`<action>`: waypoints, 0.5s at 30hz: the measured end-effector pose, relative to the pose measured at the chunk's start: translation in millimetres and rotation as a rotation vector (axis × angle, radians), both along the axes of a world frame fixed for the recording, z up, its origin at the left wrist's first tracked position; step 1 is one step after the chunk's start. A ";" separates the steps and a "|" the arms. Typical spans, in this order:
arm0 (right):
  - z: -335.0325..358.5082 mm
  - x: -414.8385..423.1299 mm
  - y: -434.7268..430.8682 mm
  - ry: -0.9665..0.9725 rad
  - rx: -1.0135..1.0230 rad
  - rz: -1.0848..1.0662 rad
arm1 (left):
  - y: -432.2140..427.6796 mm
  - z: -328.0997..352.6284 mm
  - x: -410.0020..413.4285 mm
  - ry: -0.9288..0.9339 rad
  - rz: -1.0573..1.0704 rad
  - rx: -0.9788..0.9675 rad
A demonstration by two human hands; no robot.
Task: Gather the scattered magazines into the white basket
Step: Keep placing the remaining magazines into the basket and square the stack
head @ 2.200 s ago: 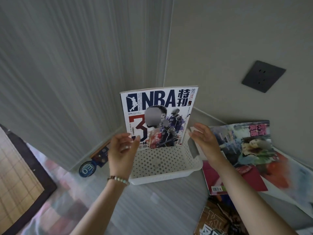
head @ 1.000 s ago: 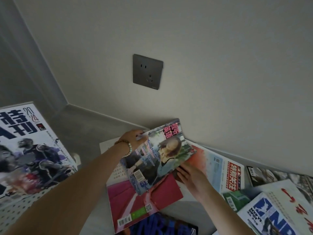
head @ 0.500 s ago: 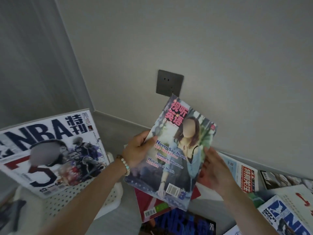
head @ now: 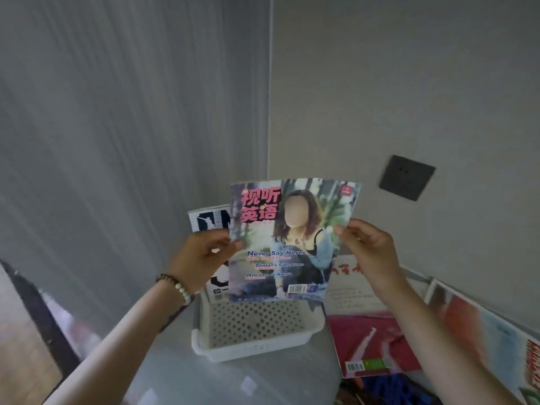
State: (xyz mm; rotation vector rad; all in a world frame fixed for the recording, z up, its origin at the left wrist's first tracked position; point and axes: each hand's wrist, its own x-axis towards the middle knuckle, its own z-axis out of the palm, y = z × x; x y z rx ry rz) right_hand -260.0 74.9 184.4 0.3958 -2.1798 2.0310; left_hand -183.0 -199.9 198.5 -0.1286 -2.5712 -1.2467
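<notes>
Held magazine: the language magazine with pink cover lettering (head: 289,238) is upright in the air, cover toward the camera. Its lower edge is just above the basket's opening, seemingly lined up to go in on end.
Hands: the left hand (head: 201,255) pinches the left edge and the right hand (head: 368,249) pinches the right edge. They are apart, one on each side, which keeps the thin pages flat and vertical.
White basket: the perforated white basket (head: 251,353) sits on the grey counter (head: 204,381) in the wall corner, directly below the magazine.
NBA magazine: an NBA magazine (head: 209,222) already stands in the basket behind the held one and is mostly hidden by it. This suggests the magazines are being filed upright because they are taller than the basket.
Loose magazines: a red-covered magazine (head: 371,343) lies flat just right of the basket, over a pale one with red characters (head: 347,285). More magazines (head: 482,331) lie along the right wall, so much gathering remains.
Wall: a dark socket plate (head: 406,177) sits above the loose pile.
Next move: probably lowering the magazine in front of the NBA one.
</notes>
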 end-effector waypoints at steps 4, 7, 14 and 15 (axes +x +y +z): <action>-18.3 1.3 -38.6 0.040 0.082 0.083 | -37.8 -28.7 8.8 -0.080 0.186 -0.222; -38.2 1.1 -57.6 0.024 0.119 0.112 | -51.6 -55.0 11.0 -0.128 0.242 -0.189; -77.8 -5.2 -72.6 -0.047 0.125 0.034 | -49.0 -88.8 9.7 -0.062 0.312 0.044; -80.7 -6.6 -73.0 -0.061 0.120 0.022 | -47.9 -90.8 7.7 -0.061 0.307 0.059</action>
